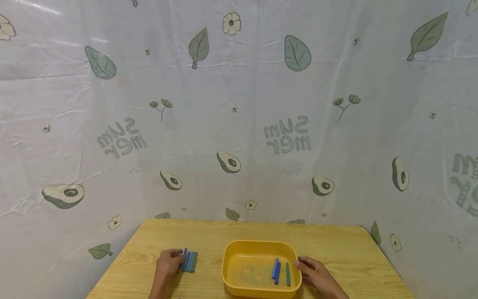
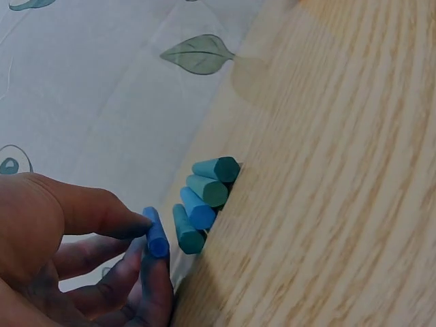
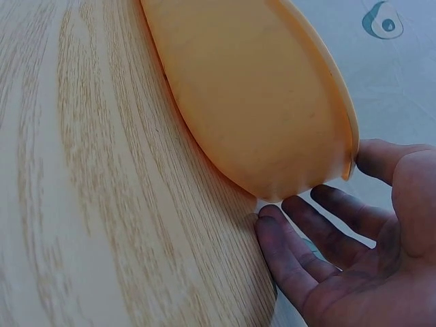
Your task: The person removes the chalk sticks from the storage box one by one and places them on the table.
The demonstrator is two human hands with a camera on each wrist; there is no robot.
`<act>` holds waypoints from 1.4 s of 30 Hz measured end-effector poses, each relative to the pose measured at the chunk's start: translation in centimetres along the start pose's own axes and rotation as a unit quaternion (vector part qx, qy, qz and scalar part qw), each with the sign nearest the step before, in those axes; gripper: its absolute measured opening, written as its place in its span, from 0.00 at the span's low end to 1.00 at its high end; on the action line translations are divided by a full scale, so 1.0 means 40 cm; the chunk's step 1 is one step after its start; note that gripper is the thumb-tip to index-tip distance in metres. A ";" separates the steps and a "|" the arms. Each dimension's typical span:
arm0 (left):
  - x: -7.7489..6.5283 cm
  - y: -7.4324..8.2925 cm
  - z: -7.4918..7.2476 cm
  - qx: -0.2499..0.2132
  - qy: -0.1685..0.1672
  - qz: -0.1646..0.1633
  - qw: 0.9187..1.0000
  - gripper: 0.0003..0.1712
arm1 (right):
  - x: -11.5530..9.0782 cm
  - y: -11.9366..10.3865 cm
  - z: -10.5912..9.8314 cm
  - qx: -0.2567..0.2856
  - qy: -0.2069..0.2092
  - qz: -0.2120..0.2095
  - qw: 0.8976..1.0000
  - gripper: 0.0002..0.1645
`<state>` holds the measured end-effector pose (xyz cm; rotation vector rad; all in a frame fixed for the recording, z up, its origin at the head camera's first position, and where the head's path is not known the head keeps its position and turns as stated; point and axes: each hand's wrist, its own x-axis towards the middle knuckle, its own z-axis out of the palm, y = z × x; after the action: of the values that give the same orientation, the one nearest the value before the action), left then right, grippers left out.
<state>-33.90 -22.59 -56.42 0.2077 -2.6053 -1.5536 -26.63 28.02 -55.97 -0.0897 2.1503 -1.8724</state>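
Note:
My left hand pinches a blue chalk stick between thumb and fingers, over the table's left part. Just right of it several green and blue chalk sticks lie side by side in a row. At the table's front middle sits a yellow plastic tub. Inside its right half are two blue chalk sticks and one green chalk stick. My right hand holds the tub's right end, thumb at the rim and fingers against the outer wall. Chalk dust darkens the fingers of both hands.
The wood-grain table has rounded back corners. Behind it and at both sides hangs a pale sheet printed with leaves, avocados and flowers. Bare tabletop lies between the chalk row and the tub.

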 end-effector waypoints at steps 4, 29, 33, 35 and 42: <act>-0.002 -0.004 0.004 0.022 0.011 0.017 1.000 0.22 | -0.006 0.001 0.006 -0.004 0.006 -0.004 1.000 0.47; -0.021 0.004 -0.013 0.058 -0.018 0.010 0.998 0.25 | -0.020 0.006 0.028 -0.008 0.022 -0.004 1.000 0.45; -0.023 0.006 -0.015 0.050 -0.013 0.010 0.999 0.26 | -0.018 0.005 0.030 -0.010 0.029 -0.001 1.000 0.45; -0.024 0.008 -0.017 0.053 -0.010 0.012 0.998 0.27 | -0.017 0.005 0.030 -0.010 0.031 -0.001 0.999 0.44; -0.036 0.030 -0.023 0.075 -0.009 0.025 0.997 0.27 | -0.018 0.009 0.028 -0.003 0.023 -0.005 1.000 0.45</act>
<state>-32.43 -22.60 -54.95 0.1397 -2.7203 -1.3512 -25.60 27.17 -56.32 -0.0604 2.1904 -1.8912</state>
